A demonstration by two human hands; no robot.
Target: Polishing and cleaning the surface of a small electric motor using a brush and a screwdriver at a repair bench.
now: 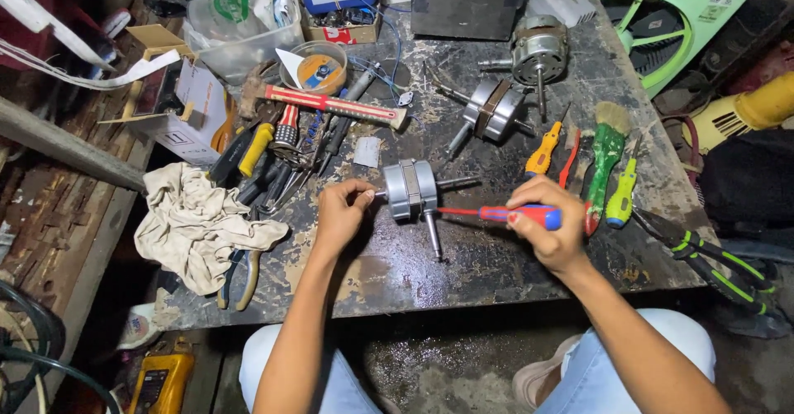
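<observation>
On the scarred black workbench (496, 273) a small silver motor (411, 189) lies near the middle, its shaft pointing toward the person. The left hand (341, 214) pinches the motor's left end between closed fingertips. The right hand (546, 222) is wrapped tight around a red-and-blue screwdriver (506, 213) — its tip meets the motor's right side. A crumpled cloth (198, 224) lies to the left, a green paintbrush (604, 162) to the right.

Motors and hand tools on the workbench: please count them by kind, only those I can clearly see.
Electric motors: 3, one under both hands, one behind it, one at the back.
Screwdrivers: 3, red-and-blue in the right hand, orange, yellow-green.
Hammers: 1.
Paintbrushes: 1.
Total: 8.
The left hand touches the front motor's shaft end.
</observation>
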